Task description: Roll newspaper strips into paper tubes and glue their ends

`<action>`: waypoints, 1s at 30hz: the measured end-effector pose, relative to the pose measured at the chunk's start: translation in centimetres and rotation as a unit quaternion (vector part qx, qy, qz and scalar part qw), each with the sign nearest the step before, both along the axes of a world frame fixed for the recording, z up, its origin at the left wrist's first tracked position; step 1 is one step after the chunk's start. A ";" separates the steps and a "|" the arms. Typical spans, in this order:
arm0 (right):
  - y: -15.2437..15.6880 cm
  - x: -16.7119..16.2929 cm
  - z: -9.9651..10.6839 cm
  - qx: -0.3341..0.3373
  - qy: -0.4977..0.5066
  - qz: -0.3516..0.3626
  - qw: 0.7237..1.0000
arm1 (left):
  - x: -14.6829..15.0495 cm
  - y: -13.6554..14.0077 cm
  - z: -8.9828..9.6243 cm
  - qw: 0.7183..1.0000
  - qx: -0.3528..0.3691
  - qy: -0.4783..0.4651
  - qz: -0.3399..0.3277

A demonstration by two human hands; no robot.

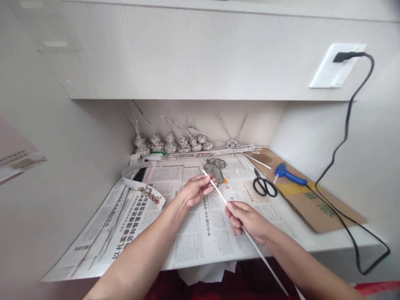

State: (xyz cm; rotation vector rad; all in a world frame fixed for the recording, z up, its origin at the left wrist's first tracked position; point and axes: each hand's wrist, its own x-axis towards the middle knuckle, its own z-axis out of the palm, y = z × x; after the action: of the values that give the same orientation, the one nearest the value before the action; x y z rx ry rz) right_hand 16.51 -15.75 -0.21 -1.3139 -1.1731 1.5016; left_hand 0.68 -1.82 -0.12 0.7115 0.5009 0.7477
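A long thin rolled paper stick (260, 252) slants across the front of the table, its upper tip pointing away to the left. Near that tip, my left hand (197, 189) pinches it between thumb and fingers. Lower down its length, my right hand (245, 218) is closed around the same stick, and the rest trails down past the table edge. Just beyond my left hand lies a grey-green cloth-like item (214, 170), partly hidden by the fingers. Black-handled scissors (265, 187) rest to the right of it.
Newspaper sheets (156, 227) cover the table. Several woven paper gourd shapes (170, 144) line the back wall, beside loose paper sticks (215, 151). A blue glue gun (290, 175) lies on cardboard (315, 208); its black cord (346, 125) reaches the wall socket (336, 68). A curled paper strip (140, 185) lies left.
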 end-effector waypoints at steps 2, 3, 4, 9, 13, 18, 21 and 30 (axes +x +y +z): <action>0.0 0.0 -0.1 -0.047 0.092 0.044 0.994 | 0.0 -0.1 0.1 1.000 0.009 -0.008 -0.014; -0.1 0.0 -0.1 -0.054 0.104 0.050 0.992 | 0.0 -0.1 0.1 1.000 0.013 -0.012 -0.017; -0.1 0.0 -0.1 -0.047 0.086 0.044 0.994 | 0.0 -0.1 0.1 1.000 0.015 -0.014 -0.015; -0.6 -0.2 -0.1 0.076 -0.129 -0.055 0.987 | 0.1 0.2 0.1 0.999 -0.001 -0.019 0.041; -0.7 0.0 -0.1 0.001 0.025 -0.001 1.000 | 0.0 0.3 0.1 0.999 0.001 -0.030 0.033; -0.2 0.4 0.0 -0.050 0.177 0.061 0.981 | 0.1 0.2 0.0 0.999 0.004 -0.041 0.029; -0.1 0.3 0.1 -0.054 0.165 0.053 0.983 | 0.1 0.2 0.0 0.999 0.004 -0.038 0.033; -0.5 0.4 0.0 0.000 0.032 -0.003 0.999 | -0.3 0.7 0.5 0.997 -0.006 -0.020 0.076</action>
State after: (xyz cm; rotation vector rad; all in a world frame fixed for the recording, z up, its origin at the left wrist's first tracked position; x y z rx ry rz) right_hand 16.89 -16.22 -0.17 -1.2591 -1.1286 1.5271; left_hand 0.43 -1.07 0.41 0.6503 0.5271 0.8992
